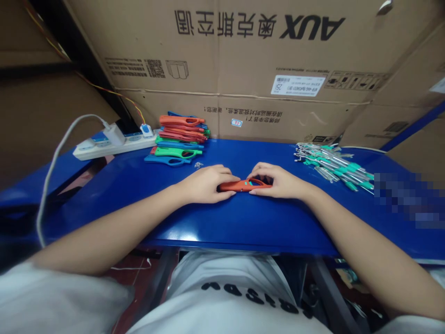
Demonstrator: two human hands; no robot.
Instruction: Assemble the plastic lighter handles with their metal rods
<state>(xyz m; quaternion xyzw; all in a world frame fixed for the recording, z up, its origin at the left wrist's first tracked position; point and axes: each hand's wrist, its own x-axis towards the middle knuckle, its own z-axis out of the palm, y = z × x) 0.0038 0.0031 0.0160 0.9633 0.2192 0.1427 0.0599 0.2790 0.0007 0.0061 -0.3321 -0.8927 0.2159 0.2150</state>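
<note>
An orange plastic handle piece (243,185) lies on the blue table (243,222), held at both ends. My left hand (205,183) has its fingers closed round the left end. My right hand (278,181) grips the right end, fingers curled over the looped opening. Both forearms rest on the table near its front edge.
A stack of orange, green and blue handle pieces (181,139) stands at the back left. Beside it lies a white power strip (111,144) with a cable. A heap of clear and green parts (333,167) sits at the right. Cardboard boxes (243,60) wall the back.
</note>
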